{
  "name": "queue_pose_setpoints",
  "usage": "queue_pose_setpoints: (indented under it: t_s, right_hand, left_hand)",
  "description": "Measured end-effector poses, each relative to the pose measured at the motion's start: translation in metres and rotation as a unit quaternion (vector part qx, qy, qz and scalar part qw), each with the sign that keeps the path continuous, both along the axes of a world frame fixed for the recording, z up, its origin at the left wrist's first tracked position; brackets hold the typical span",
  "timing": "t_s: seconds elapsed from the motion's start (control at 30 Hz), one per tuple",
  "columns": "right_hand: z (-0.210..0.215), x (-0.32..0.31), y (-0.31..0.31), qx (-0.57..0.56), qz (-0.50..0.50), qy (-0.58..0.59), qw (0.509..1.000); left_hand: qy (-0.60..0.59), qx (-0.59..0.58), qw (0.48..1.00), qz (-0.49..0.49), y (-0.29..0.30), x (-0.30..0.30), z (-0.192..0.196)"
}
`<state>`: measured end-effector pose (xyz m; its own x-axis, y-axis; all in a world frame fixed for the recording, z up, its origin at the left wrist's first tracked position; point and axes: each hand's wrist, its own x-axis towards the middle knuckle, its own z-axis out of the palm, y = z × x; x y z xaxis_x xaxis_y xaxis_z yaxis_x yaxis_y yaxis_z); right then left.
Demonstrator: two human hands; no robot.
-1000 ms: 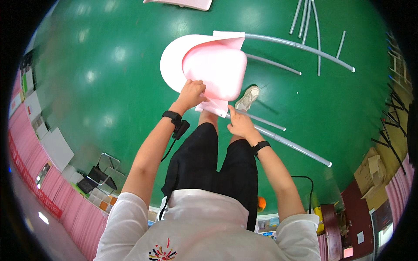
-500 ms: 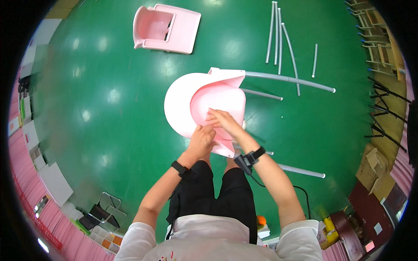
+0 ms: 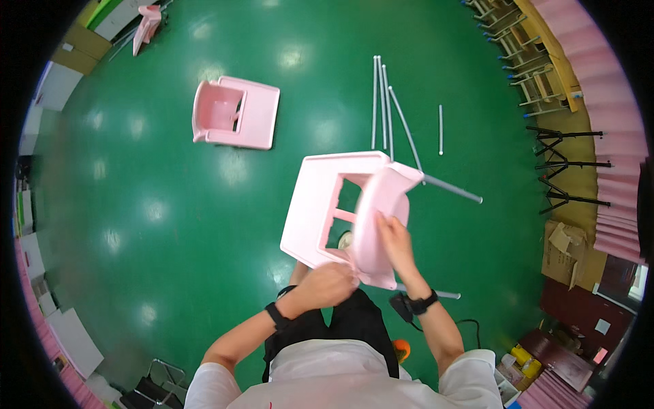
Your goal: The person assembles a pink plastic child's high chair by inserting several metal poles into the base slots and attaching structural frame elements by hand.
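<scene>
A pink plastic high chair seat (image 3: 310, 198) with a broad tray-like front is tilted in front of me, its flat part to the left and its curved backrest (image 3: 383, 204) to the right. Grey metal legs (image 3: 455, 189) stick out from its right side. At the near edge, my left hand (image 3: 330, 283) is closed on the seat, its fingertips partly hidden. My right hand (image 3: 396, 247) grips the backrest, the fingers partly out of sight behind it. Through the seat's openings the green floor and part of my foot show.
A second pink high chair seat (image 3: 259, 116) lies on the floor at the far left. Several loose grey tubes (image 3: 383, 109) and one short tube (image 3: 441, 129) lie at the far right. Black folding stands (image 3: 562, 167) and a cardboard box (image 3: 564, 252) line the right wall.
The high chair seat has been turned and tipped, so its flat front now shows at left. My hands have gone from being close together over it to gripping its near edge and backrest.
</scene>
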<state>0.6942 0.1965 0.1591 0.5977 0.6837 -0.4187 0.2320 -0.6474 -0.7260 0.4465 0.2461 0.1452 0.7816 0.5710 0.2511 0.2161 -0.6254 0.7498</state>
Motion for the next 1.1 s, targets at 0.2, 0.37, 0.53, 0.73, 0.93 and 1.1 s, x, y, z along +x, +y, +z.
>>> queue_pose_setpoints:
  t_s: [0.2, 0.37, 0.53, 0.73, 0.93, 1.1]
  right_hand:
    - [0.031, 0.060, -0.067, 0.070, -0.159, 0.047, 0.984]
    - [0.055, 0.099, -0.124, 0.043, -0.234, 0.039, 0.971]
    - [0.087, 0.124, -0.166, 0.164, -0.335, 0.109, 0.921]
    - [0.069, 0.181, -0.264, 0.131, -0.357, 0.095, 0.920]
    - [0.056, 0.267, -0.353, 0.149, -0.358, 0.139, 0.911]
    - [0.051, 0.359, -0.395, 0.129, -0.337, 0.136, 0.923]
  left_hand:
    - [0.185, -0.084, 0.954, 0.219, 0.050, -0.034, -0.126]
    - [0.264, -0.223, 0.914, 0.213, 0.094, 0.012, -0.183]
    - [0.266, -0.316, 0.890, 0.192, 0.104, 0.054, -0.203]
    - [0.151, -0.102, 0.981, 0.060, 0.057, 0.169, -0.164]
    - [0.255, -0.095, 0.950, -0.151, 0.014, 0.301, -0.123]
    - [0.291, -0.213, 0.906, -0.223, -0.044, 0.380, -0.129]
